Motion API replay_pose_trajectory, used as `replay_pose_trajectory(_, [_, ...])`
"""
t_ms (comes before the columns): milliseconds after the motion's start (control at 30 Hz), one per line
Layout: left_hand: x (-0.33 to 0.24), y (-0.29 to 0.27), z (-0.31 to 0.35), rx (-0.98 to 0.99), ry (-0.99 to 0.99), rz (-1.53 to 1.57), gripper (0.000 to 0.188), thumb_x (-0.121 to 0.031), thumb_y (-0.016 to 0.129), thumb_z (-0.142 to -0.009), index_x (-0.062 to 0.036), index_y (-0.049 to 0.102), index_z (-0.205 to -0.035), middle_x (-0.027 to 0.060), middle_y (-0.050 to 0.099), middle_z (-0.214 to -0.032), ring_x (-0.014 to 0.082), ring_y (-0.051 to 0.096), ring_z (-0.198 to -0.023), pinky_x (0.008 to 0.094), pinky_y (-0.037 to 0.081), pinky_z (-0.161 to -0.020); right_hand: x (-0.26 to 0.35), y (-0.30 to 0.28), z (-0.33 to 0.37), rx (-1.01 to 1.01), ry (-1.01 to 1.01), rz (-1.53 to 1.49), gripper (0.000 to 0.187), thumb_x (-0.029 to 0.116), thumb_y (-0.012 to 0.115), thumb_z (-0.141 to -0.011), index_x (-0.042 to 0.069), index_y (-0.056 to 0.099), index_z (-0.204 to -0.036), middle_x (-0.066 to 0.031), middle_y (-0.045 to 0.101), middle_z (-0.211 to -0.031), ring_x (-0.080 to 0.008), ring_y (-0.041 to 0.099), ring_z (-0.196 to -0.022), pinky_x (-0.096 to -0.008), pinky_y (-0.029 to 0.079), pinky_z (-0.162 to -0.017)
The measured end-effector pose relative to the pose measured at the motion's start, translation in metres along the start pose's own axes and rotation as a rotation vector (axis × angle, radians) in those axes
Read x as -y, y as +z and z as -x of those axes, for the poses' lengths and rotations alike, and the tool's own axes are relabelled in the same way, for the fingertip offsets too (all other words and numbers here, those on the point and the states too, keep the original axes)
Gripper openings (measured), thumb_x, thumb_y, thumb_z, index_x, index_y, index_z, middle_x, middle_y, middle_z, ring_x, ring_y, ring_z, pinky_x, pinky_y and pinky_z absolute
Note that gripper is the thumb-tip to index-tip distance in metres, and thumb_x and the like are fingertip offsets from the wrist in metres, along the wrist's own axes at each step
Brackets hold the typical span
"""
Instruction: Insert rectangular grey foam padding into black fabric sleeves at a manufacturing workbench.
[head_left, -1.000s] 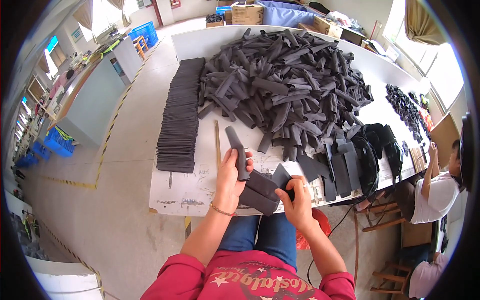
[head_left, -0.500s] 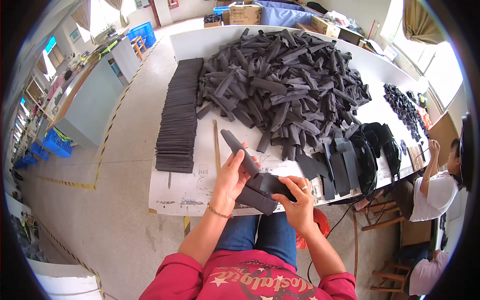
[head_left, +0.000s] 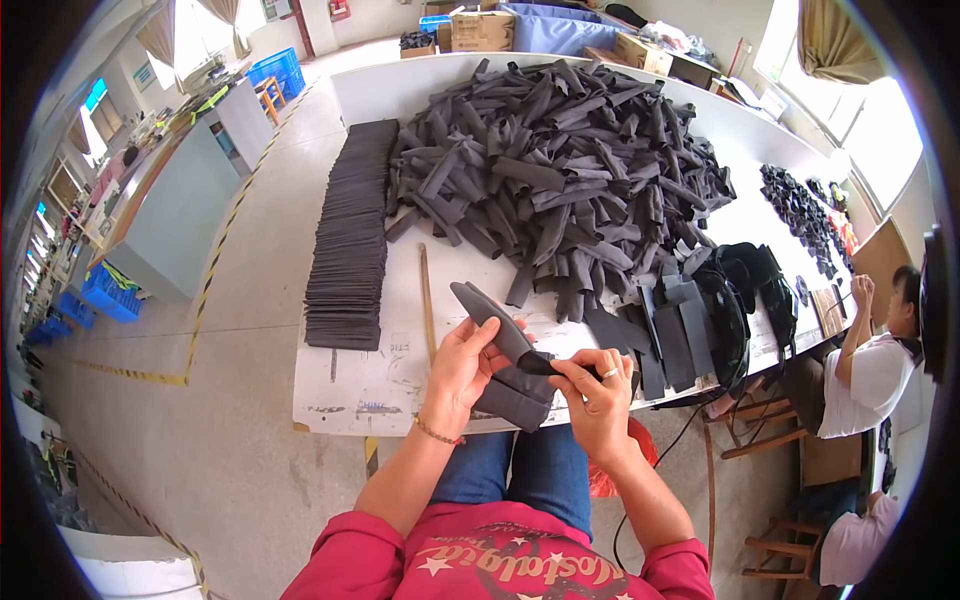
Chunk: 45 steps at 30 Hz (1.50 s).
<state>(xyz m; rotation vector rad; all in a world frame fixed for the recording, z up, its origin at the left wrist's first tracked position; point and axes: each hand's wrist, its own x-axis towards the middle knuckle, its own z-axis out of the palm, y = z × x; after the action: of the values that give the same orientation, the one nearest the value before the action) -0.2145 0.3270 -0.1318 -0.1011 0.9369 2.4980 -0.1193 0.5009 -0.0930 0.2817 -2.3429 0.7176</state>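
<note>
Between my hands is a dark grey fabric sleeve (head_left: 500,322), tilted, its closed-looking end up and to the left. My left hand (head_left: 468,362) wraps round its middle, thumb on top. At its lower right end my right hand (head_left: 595,392) pinches a bunched black part of the material; whether that is a separate piece cannot be made out. Under my hands, at the table's near edge, lies a flat dark fabric piece (head_left: 516,398). Beyond is a large heap of similar rolled dark grey pieces (head_left: 560,180). A neat long stack of flat dark pieces (head_left: 347,240) stands to the left.
A wooden stick (head_left: 427,300) lies on the white table (head_left: 345,395) beside the stack. Loose flat dark strips (head_left: 683,330) and black bundled items (head_left: 735,300) are to the right. A co-worker (head_left: 870,370) sits at the right edge, near wooden stools (head_left: 755,425).
My right hand has closed to a pinch at the sleeve's lower end, where a flat dark flap was spread before. The sleeve now looks fuller and smoother.
</note>
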Motion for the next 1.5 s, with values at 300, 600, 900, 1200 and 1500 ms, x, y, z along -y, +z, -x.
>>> replay_pose_trajectory(300, [0.006, 0.011, 0.009, -0.042, 0.039, 0.015, 0.025, -0.012, 0.053, -0.099, -0.0027, 0.051, -0.121, 0.0212, 0.064, -0.113, 0.0305, 0.066, -0.102, 0.0429, 0.058, -0.086, -0.003, -0.002, -0.001, -0.108, -0.196, 0.247, 0.033, 0.007, 0.079, -0.065, 0.012, 0.070, -0.096, 0.0002, 0.056, -0.091, -0.0205, 0.057, -0.082, -0.0375, 0.039, -0.077])
replay_pose_trajectory(600, [0.016, 0.034, 0.024, 0.002, 0.161, -0.043, 0.044, -0.010, 0.054, -0.098, -0.0029, 0.038, -0.138, 0.0194, 0.061, -0.117, 0.0297, 0.062, -0.111, 0.0433, 0.058, -0.086, 0.002, 0.006, -0.001, -0.121, -0.156, 0.266, 0.039, 0.008, 0.079, -0.067, 0.009, 0.068, -0.104, -0.0033, 0.056, -0.095, -0.0233, 0.056, -0.085, -0.0386, 0.039, -0.077])
replay_pose_trajectory(900, [0.027, 0.038, 0.022, 0.208, 0.205, 0.028, 0.031, -0.016, 0.053, -0.100, 0.0004, 0.049, -0.126, 0.0148, 0.067, -0.100, 0.0295, 0.060, -0.114, 0.0405, 0.047, -0.100, 0.024, 0.023, 0.005, -0.055, 0.017, -0.075, 0.055, 0.002, 0.078, -0.069, 0.003, 0.057, -0.120, -0.0179, 0.055, -0.107, -0.0362, 0.054, -0.094, -0.0433, 0.047, -0.080])
replay_pose_trajectory(1200, [0.047, 0.035, 0.027, 0.196, 0.234, 0.060, 0.025, -0.019, 0.051, -0.101, 0.0012, 0.058, -0.114, 0.0146, 0.068, -0.099, 0.0305, 0.061, -0.112, 0.0417, 0.044, -0.102, 0.012, 0.026, 0.010, 0.061, -0.068, -0.149, 0.043, -0.003, 0.074, -0.069, 0.002, 0.053, -0.107, -0.0169, 0.057, -0.104, -0.0367, 0.056, -0.091, -0.0430, 0.048, -0.077])
replay_pose_trajectory(1500, [0.023, 0.023, 0.025, 0.135, 0.320, 0.101, 0.025, -0.022, 0.053, -0.100, -0.0013, 0.059, -0.114, 0.0156, 0.068, -0.105, 0.0303, 0.060, -0.114, 0.0407, 0.045, -0.101, 0.010, 0.006, 0.010, 0.147, -0.027, -0.096, 0.041, 0.002, 0.079, -0.069, 0.003, 0.054, -0.101, -0.0154, 0.057, -0.101, -0.0351, 0.059, -0.085, -0.0407, 0.051, -0.070])
